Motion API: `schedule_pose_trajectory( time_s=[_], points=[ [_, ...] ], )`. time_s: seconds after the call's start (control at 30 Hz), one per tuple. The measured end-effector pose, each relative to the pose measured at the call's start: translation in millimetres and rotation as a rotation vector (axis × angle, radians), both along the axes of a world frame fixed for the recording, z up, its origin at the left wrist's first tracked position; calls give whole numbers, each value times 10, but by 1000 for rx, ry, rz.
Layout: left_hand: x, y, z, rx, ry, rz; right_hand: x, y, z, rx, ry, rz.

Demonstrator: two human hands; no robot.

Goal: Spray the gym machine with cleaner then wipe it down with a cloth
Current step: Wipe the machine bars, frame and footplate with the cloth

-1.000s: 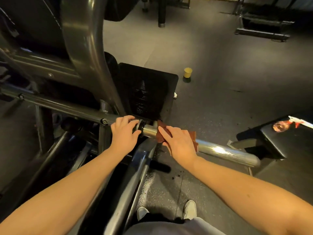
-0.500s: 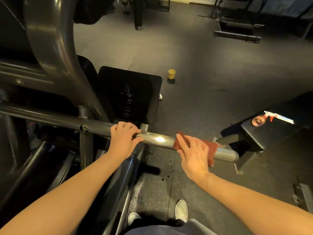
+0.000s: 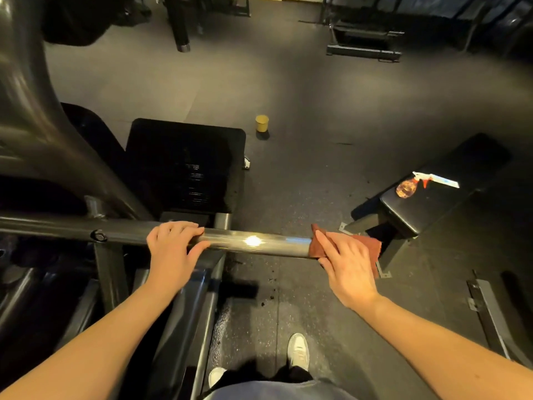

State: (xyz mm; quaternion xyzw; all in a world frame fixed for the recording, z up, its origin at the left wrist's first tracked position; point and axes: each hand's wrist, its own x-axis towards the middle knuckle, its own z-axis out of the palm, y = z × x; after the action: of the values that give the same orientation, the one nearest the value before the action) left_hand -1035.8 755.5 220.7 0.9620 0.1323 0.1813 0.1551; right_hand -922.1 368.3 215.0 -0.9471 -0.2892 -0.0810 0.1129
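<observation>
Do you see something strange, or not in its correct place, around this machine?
A small yellow cup stands alone on the open floor, beyond the machine. Dark specks are scattered on the floor below the bar. The spray bottle lies on its side on the bench.

Two hands were in view: the left hand [image 3: 173, 249] and the right hand [image 3: 346, 264]. There was one red cloth [image 3: 366, 246], one shiny bar [image 3: 259, 242], one spray bottle [image 3: 415, 184] on the one tabletop [image 3: 450, 197] to the right, one yellow cup [image 3: 262, 123] on the far floor, and two white shoes [image 3: 298, 352] near.
</observation>
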Motion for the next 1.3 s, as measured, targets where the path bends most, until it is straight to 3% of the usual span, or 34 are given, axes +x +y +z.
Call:
schedule_pose_trajectory(
  time_s=[0.23,0.47,0.63,0.87,1.03,1.13,1.3],
  points=[
    [14,-13,82,-4,33,2,-227,460,-94,103,42,-244],
    [29,-19,155,10,83,14,-447,1703,16,81,76,60],
    [20,-17,93,5,47,15,-269,1123,54,48,68,134],
    [6,-34,61,6,-5,-1,116,-114,130,4,111,-141],
    [5,13,66,2,-42,-45,320,160,351,-150,308,-372],
    [-41,99,77,-25,-72,-97,329,620,477,-277,347,-261],
    [-180,288,212,-52,-42,131,257,1799,583,-344,574,94]
  ],
)
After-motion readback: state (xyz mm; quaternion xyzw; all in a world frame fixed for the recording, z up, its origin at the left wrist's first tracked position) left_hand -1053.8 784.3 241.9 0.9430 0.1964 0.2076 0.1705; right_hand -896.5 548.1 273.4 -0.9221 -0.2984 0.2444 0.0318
